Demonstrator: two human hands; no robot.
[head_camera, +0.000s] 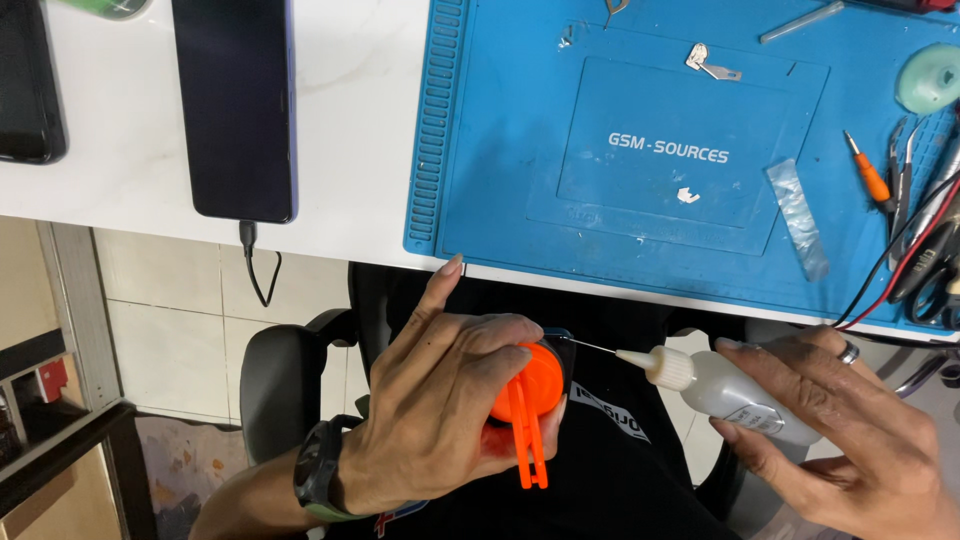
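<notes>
Left hand (440, 410), nearest the camera, watch at the wrist: clenched around an orange suction-cup tool (527, 395) pressed onto a dark device (556, 345) held over the lap, index finger stretched up toward the table edge. Device: mostly hidden by cup and palm; likely thin, rigid and fragile at the edges, best gripped by its sides with the cup as a handle. Cup: soft rubber face, stiff plastic levers hanging below.

Needle-tip squeeze bottle (735, 392): small, translucent, light, soft-walled; fine metal needle touching the device's upper edge. Take by the body, not the needle.

Right hand (850, 440), ring on one finger: wrapped around the bottle's rear.

Above, left to right: black phone (238, 105) with cable on a white table (130, 190); blue work mat (500, 160); clear strip (800, 215); orange-handled screwdriver (868, 175); tweezers (905, 170); red and black leads (900, 270).
</notes>
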